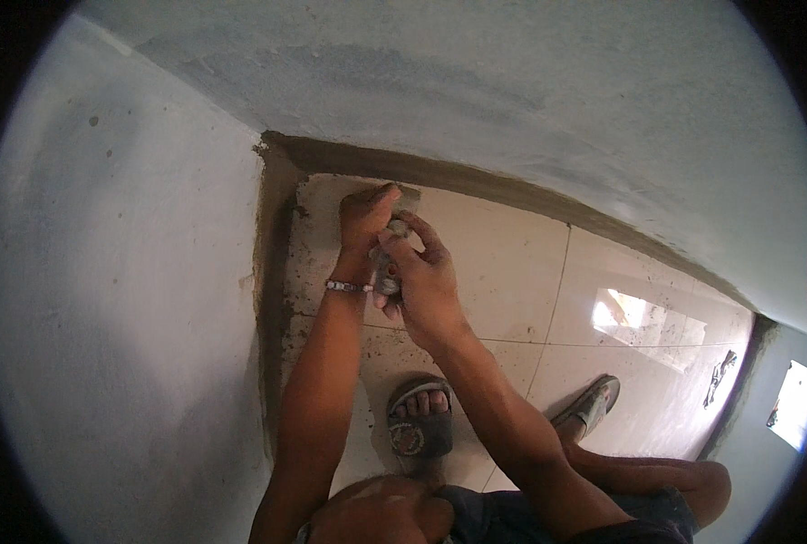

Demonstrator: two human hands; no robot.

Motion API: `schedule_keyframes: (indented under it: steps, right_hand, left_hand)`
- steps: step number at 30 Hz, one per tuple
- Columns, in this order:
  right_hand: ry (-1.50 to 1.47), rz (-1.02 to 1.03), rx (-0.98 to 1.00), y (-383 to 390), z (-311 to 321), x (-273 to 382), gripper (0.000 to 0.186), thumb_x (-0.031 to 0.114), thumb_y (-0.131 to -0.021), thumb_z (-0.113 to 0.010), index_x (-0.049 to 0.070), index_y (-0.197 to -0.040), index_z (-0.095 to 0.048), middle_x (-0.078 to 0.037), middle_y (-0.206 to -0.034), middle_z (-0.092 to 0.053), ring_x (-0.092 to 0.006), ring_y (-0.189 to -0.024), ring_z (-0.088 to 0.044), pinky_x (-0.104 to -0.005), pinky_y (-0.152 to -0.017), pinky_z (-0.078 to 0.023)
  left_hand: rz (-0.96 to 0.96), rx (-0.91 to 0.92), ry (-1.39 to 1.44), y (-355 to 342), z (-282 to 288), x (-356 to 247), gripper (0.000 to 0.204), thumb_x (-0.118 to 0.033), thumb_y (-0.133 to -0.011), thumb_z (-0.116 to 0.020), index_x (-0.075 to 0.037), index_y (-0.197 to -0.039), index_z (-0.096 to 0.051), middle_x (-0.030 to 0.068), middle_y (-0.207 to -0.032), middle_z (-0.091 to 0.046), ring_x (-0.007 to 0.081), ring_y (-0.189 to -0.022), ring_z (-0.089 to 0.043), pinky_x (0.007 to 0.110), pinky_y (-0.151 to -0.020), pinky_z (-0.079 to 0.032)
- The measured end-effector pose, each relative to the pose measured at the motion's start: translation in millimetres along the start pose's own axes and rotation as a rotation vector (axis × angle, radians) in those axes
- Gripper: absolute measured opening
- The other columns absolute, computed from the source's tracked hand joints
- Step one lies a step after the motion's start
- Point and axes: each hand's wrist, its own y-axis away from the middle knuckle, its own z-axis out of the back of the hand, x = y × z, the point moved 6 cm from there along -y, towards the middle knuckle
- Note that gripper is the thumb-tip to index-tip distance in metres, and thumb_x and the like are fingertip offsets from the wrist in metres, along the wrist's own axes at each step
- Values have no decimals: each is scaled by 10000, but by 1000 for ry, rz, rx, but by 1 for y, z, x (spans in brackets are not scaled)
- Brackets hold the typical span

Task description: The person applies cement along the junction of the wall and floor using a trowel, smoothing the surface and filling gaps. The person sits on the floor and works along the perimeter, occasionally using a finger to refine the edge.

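Observation:
My left hand [364,218], with a beaded bracelet at the wrist, is closed near the corner of the tiled floor, a flat grey piece [409,199] just behind it; what its fingers hold is hidden. My right hand [421,276] has its fingers curled round a grey, cement-crusted object [387,272] with a small reddish spot, close against my left wrist. I cannot make out what kind of object it is.
Pale walls [131,236] meet above a dark mortar band [476,175] along the floor edge. Beige tiles [503,272] carry specks of grit and a dark patch at the right. My sandalled feet [419,426] are below my hands. A bright rectangular opening [793,403] shows at far right.

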Motion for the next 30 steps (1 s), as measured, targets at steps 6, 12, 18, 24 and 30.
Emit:
schedule_keyframes:
  steps: [6, 12, 18, 24, 30]
  right_hand:
    - [11, 8, 3, -1, 10, 0, 618, 214, -997, -620, -11, -1486, -318, -137, -903, -650, -158, -473, -569, -273, -332, -380]
    - [68, 13, 115, -21, -41, -21, 634, 210, -998, -628, -25, -1483, -294, -181, -983, -637, -189, -527, -607, -289, -373, -428]
    - [-54, -14, 129, -23, -72, -23, 592, 166, -1005, -610, -22, -1460, -280, -168, -913, -628, -200, -514, -607, -302, -357, -417]
    - [-49, 4, 123, -24, -58, -20, 616, 180, -994, -614, -24, -1466, -277, -136, -877, -628, -189, -508, -601, -299, -339, -396]
    - [-105, 19, 63, -20, -43, -14, 650, 181, -982, -622, -7, -1497, -274, -120, -880, -631, -182, -497, -588, -301, -339, -383]
  left_hand:
    - [34, -7, 103, 10, -12, -4, 309, -236, -903, -697, 40, -773, -651, 4, -751, -671, 102, -697, -529, 298, -668, -482]
    - [-451, -10, -132, -30, 58, 52, 315, -286, -921, -697, 15, -1011, -693, 24, -996, -703, 152, -899, -630, 316, -841, -508]
    - [172, 150, 274, -76, 81, 94, 365, -305, -904, -732, 1, -1103, -710, 50, -1115, -708, 161, -1032, -636, 314, -926, -496]
    - [271, -14, 101, -44, 67, 43, 349, -321, -886, -751, -6, -1036, -744, 34, -1005, -730, 145, -914, -639, 321, -856, -510]
    - [155, -69, -62, -25, 49, 10, 332, -339, -876, -743, -23, -975, -764, 17, -925, -737, 128, -814, -617, 311, -773, -511]
